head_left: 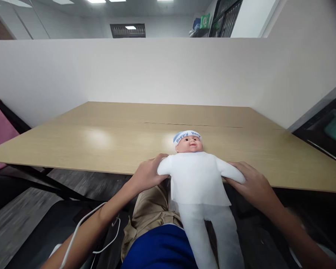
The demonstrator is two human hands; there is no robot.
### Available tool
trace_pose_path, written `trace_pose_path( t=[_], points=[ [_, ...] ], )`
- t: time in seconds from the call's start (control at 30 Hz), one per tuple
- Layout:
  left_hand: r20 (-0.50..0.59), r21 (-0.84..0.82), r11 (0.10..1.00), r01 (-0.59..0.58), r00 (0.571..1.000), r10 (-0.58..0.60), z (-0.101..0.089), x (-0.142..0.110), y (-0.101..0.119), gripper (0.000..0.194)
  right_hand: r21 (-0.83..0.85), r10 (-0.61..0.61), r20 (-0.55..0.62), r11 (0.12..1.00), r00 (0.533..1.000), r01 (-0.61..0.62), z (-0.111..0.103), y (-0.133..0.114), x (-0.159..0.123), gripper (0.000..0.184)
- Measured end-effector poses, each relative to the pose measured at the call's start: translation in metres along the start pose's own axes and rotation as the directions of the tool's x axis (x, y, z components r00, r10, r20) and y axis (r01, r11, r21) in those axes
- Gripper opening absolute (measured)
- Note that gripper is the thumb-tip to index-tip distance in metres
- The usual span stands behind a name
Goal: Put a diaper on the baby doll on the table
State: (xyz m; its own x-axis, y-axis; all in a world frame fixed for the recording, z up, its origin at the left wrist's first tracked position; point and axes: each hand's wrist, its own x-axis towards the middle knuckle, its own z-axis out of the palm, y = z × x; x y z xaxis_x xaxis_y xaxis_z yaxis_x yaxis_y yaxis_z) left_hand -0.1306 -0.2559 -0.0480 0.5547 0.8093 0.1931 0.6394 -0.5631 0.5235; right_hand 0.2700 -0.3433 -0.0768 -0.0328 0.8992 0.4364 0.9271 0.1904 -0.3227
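A baby doll point(197, 177) in a white top and white trousers is held face up over my lap, its head lying over the table's near edge. A white and blue cap with "Happy Ba..." lettering point(188, 135) covers the top of its head. My left hand point(149, 172) grips the doll's arm on the left side, thumb on top. On the other side, my right hand point(250, 183) is closed around the other arm, with some fingers hidden beneath it. Both doll arms stretch outward, and its legs hang down toward the bottom of the view.
The wooden table point(123, 138) spans the view, with a white partition point(168, 71) behind it. A white cable point(81, 224) runs along my left forearm. Black chairs point(44, 231) and a pink cloth point(0, 127) are at the left; a dark framed panel point(324, 127) is at the right.
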Motion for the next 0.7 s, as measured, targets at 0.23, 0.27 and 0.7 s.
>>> trace_pose_path(
  t=[0.23,0.27,0.7],
  points=[
    [0.020,0.131,0.990,0.052,0.998,-0.056,-0.005,0.013,-0.017,0.063,-0.020,0.050,-0.004,0.999,0.999,-0.050,0.026,0.026,-0.003,0.048],
    [0.015,0.163,0.985,0.053,0.998,-0.056,-0.007,0.014,-0.021,0.060,-0.018,0.052,0.007,0.998,0.999,-0.052,0.030,0.028,-0.001,0.048],
    [-0.130,0.373,0.922,0.108,0.990,-0.063,-0.013,0.076,-0.085,0.058,0.057,-0.048,-0.018,0.997,0.999,0.049,0.089,0.051,0.091,0.054]
  ],
)
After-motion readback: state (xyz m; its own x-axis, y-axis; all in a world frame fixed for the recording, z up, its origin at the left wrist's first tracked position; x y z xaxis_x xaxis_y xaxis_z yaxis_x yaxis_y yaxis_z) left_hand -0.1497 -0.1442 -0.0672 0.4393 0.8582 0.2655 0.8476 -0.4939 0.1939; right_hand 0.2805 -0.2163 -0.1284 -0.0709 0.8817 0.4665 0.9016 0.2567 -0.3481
